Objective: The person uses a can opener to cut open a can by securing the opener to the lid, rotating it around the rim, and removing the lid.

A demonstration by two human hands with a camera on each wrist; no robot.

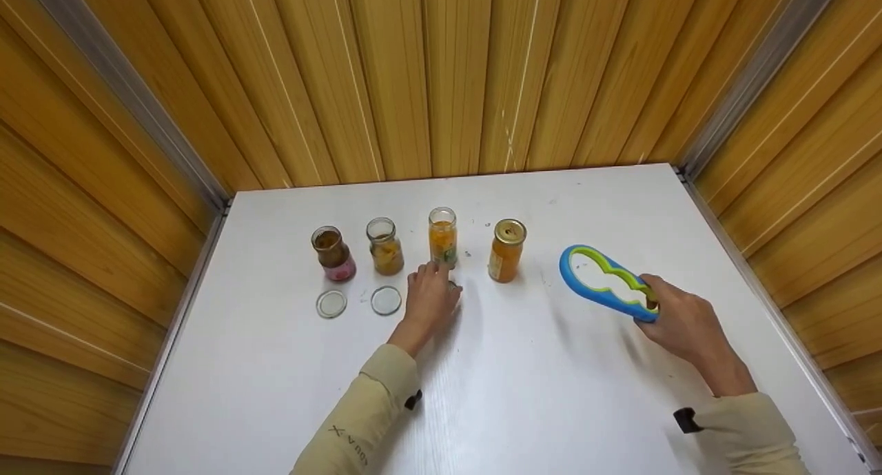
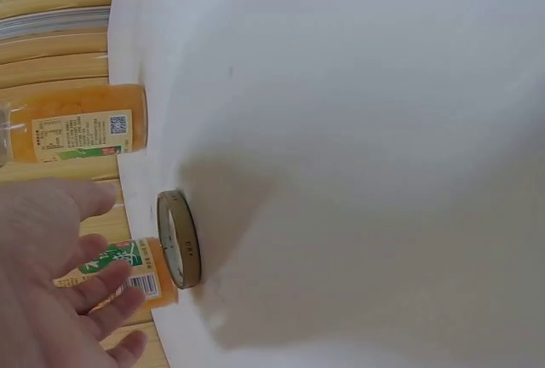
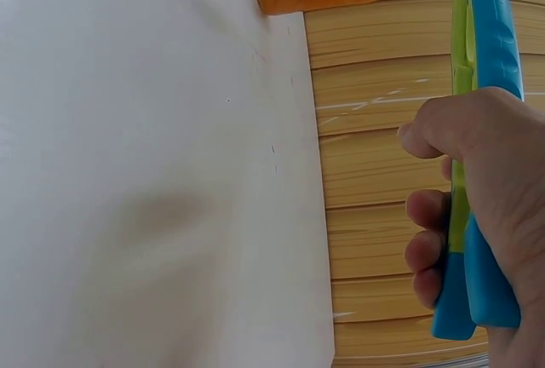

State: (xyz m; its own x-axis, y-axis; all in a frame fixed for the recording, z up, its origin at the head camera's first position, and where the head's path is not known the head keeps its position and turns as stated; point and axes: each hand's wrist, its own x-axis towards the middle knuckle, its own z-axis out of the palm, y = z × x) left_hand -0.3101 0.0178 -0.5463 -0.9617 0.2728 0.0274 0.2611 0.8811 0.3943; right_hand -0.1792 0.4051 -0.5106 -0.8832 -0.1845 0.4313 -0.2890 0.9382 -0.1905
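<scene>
My left hand (image 1: 429, 297), its fingers loosely spread, hovers in front of an uncapped jar of orange fruit (image 1: 442, 239). Just past those fingers, a metal jar lid (image 2: 189, 244) lies on the table before that jar, apart from the hand in the left wrist view. My right hand (image 1: 689, 323) grips the handle end of a blue and green multi-ring jar opener (image 1: 599, 296), held up over the table's right side. Between the two hands stands a jar of orange fruit (image 1: 506, 258) with its gold lid on.
To the left, two more lidless jars stand upright: one with dark contents and a pink lower part (image 1: 336, 260), one with yellowish fruit (image 1: 387, 254). Before each lies a lid, the left lid (image 1: 331, 304) and the right lid (image 1: 386, 300). Wood-patterned walls (image 1: 455, 82) enclose the white table (image 1: 537, 392).
</scene>
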